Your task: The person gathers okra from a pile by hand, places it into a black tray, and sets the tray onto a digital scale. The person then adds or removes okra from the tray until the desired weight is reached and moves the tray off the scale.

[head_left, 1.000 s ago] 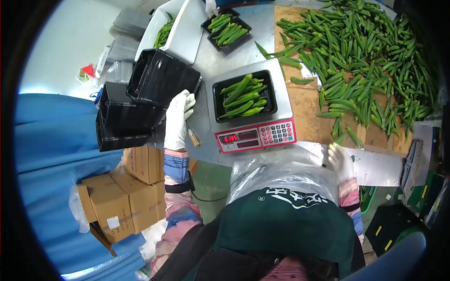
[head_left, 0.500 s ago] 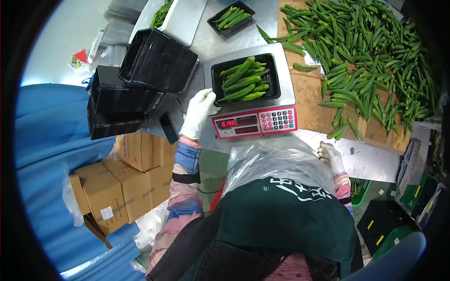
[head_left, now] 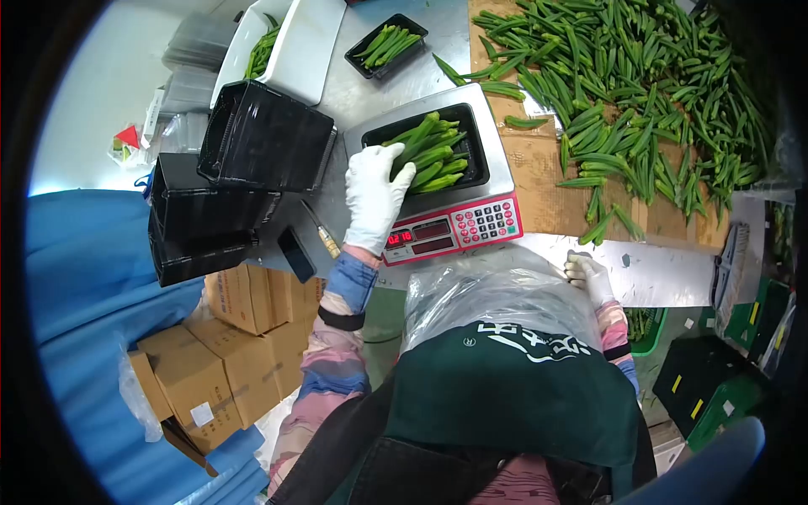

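Observation:
My gloved left hand [head_left: 376, 194] reaches over the left side of a black tray [head_left: 480, 156], its thumb and fingers closed round the near ends of some okra pods [head_left: 433, 156]. The pods lie side by side in the tray. Beneath the tray is a red and white digital scale [head_left: 498, 220], its lit display showing what looks like 0.216. My gloved right hand [head_left: 591, 279] is at the table's front edge, fingers curled together. Whether anything is in those fingers, I cannot make out.
Loose okra [head_left: 631, 109] is heaped on cardboard [head_left: 530, 181] at the right. A smaller okra tray [head_left: 385, 46] sits behind the scale. Left are stacked black trays [head_left: 265, 135], a white bin [head_left: 305, 50], a phone [head_left: 296, 254] and a knife [head_left: 326, 240]. Cartons [head_left: 198, 383] stand below.
My left hand has moved from the tray's corner up onto the okra. The display has gone from 0.190 to about 0.216. My right hand stays at the edge; the view has shifted slightly.

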`<state>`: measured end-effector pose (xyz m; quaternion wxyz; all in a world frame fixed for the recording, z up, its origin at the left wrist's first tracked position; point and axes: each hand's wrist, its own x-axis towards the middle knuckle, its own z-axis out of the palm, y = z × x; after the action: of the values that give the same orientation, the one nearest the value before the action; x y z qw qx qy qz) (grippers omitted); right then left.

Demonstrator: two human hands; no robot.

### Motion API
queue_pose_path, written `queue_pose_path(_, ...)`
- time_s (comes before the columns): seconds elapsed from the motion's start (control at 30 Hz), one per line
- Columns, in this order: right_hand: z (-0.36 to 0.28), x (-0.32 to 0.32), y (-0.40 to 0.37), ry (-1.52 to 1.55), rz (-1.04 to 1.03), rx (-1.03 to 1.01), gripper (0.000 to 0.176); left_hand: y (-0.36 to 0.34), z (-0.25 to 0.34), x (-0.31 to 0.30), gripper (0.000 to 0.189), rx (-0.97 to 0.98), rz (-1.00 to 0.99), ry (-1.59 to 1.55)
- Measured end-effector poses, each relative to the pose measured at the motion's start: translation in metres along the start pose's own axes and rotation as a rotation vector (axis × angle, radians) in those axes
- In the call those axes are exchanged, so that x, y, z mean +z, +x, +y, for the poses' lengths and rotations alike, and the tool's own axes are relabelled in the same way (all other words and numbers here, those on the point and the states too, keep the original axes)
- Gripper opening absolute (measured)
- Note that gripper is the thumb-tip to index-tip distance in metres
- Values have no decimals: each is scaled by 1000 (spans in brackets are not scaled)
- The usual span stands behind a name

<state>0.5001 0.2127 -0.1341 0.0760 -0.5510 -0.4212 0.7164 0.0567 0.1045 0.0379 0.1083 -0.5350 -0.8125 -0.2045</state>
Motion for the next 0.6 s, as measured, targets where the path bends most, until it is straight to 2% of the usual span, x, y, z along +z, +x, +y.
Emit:
queue_pose_path(0.1,3,-1,-2,34,-2,-23,32,14,-5,-9,23,-168,12,-326)
queue_pose_path(0.13,4,-1,-2,45,0,-24,32,22,-7,-16,21,-462,-2,-793)
queue_pose_path(0.17,5,-1,-2,56,-1,-23,32,27,-10,-33,23,-498,52,-593)
queue_pose_path(0.23,5,-1,-2,57,3,-16,32,27,-21,-51,26,-624,245,-1158)
queue_pose_path(0.33,0,2,-3,44,15,-7,32,18,-45,-78,33,-634,303,-1165)
queue_pose_path(0.37,-3,2,-3,44,18,-3,31,12,-57,-80,35,-697,282,-1133)
queue_pose_path(0.47,-1,2,0,43,33,7,30,-18,-78,-81,23,-721,154,-1030)
queue_pose_path(0.5,-2,2,0,42,38,11,30,-20,-68,-80,20,-827,124,-999)
queue_pose_path(0.6,-5,3,-1,6,59,26,29,-30,-52,-57,24,-958,-72,-769)
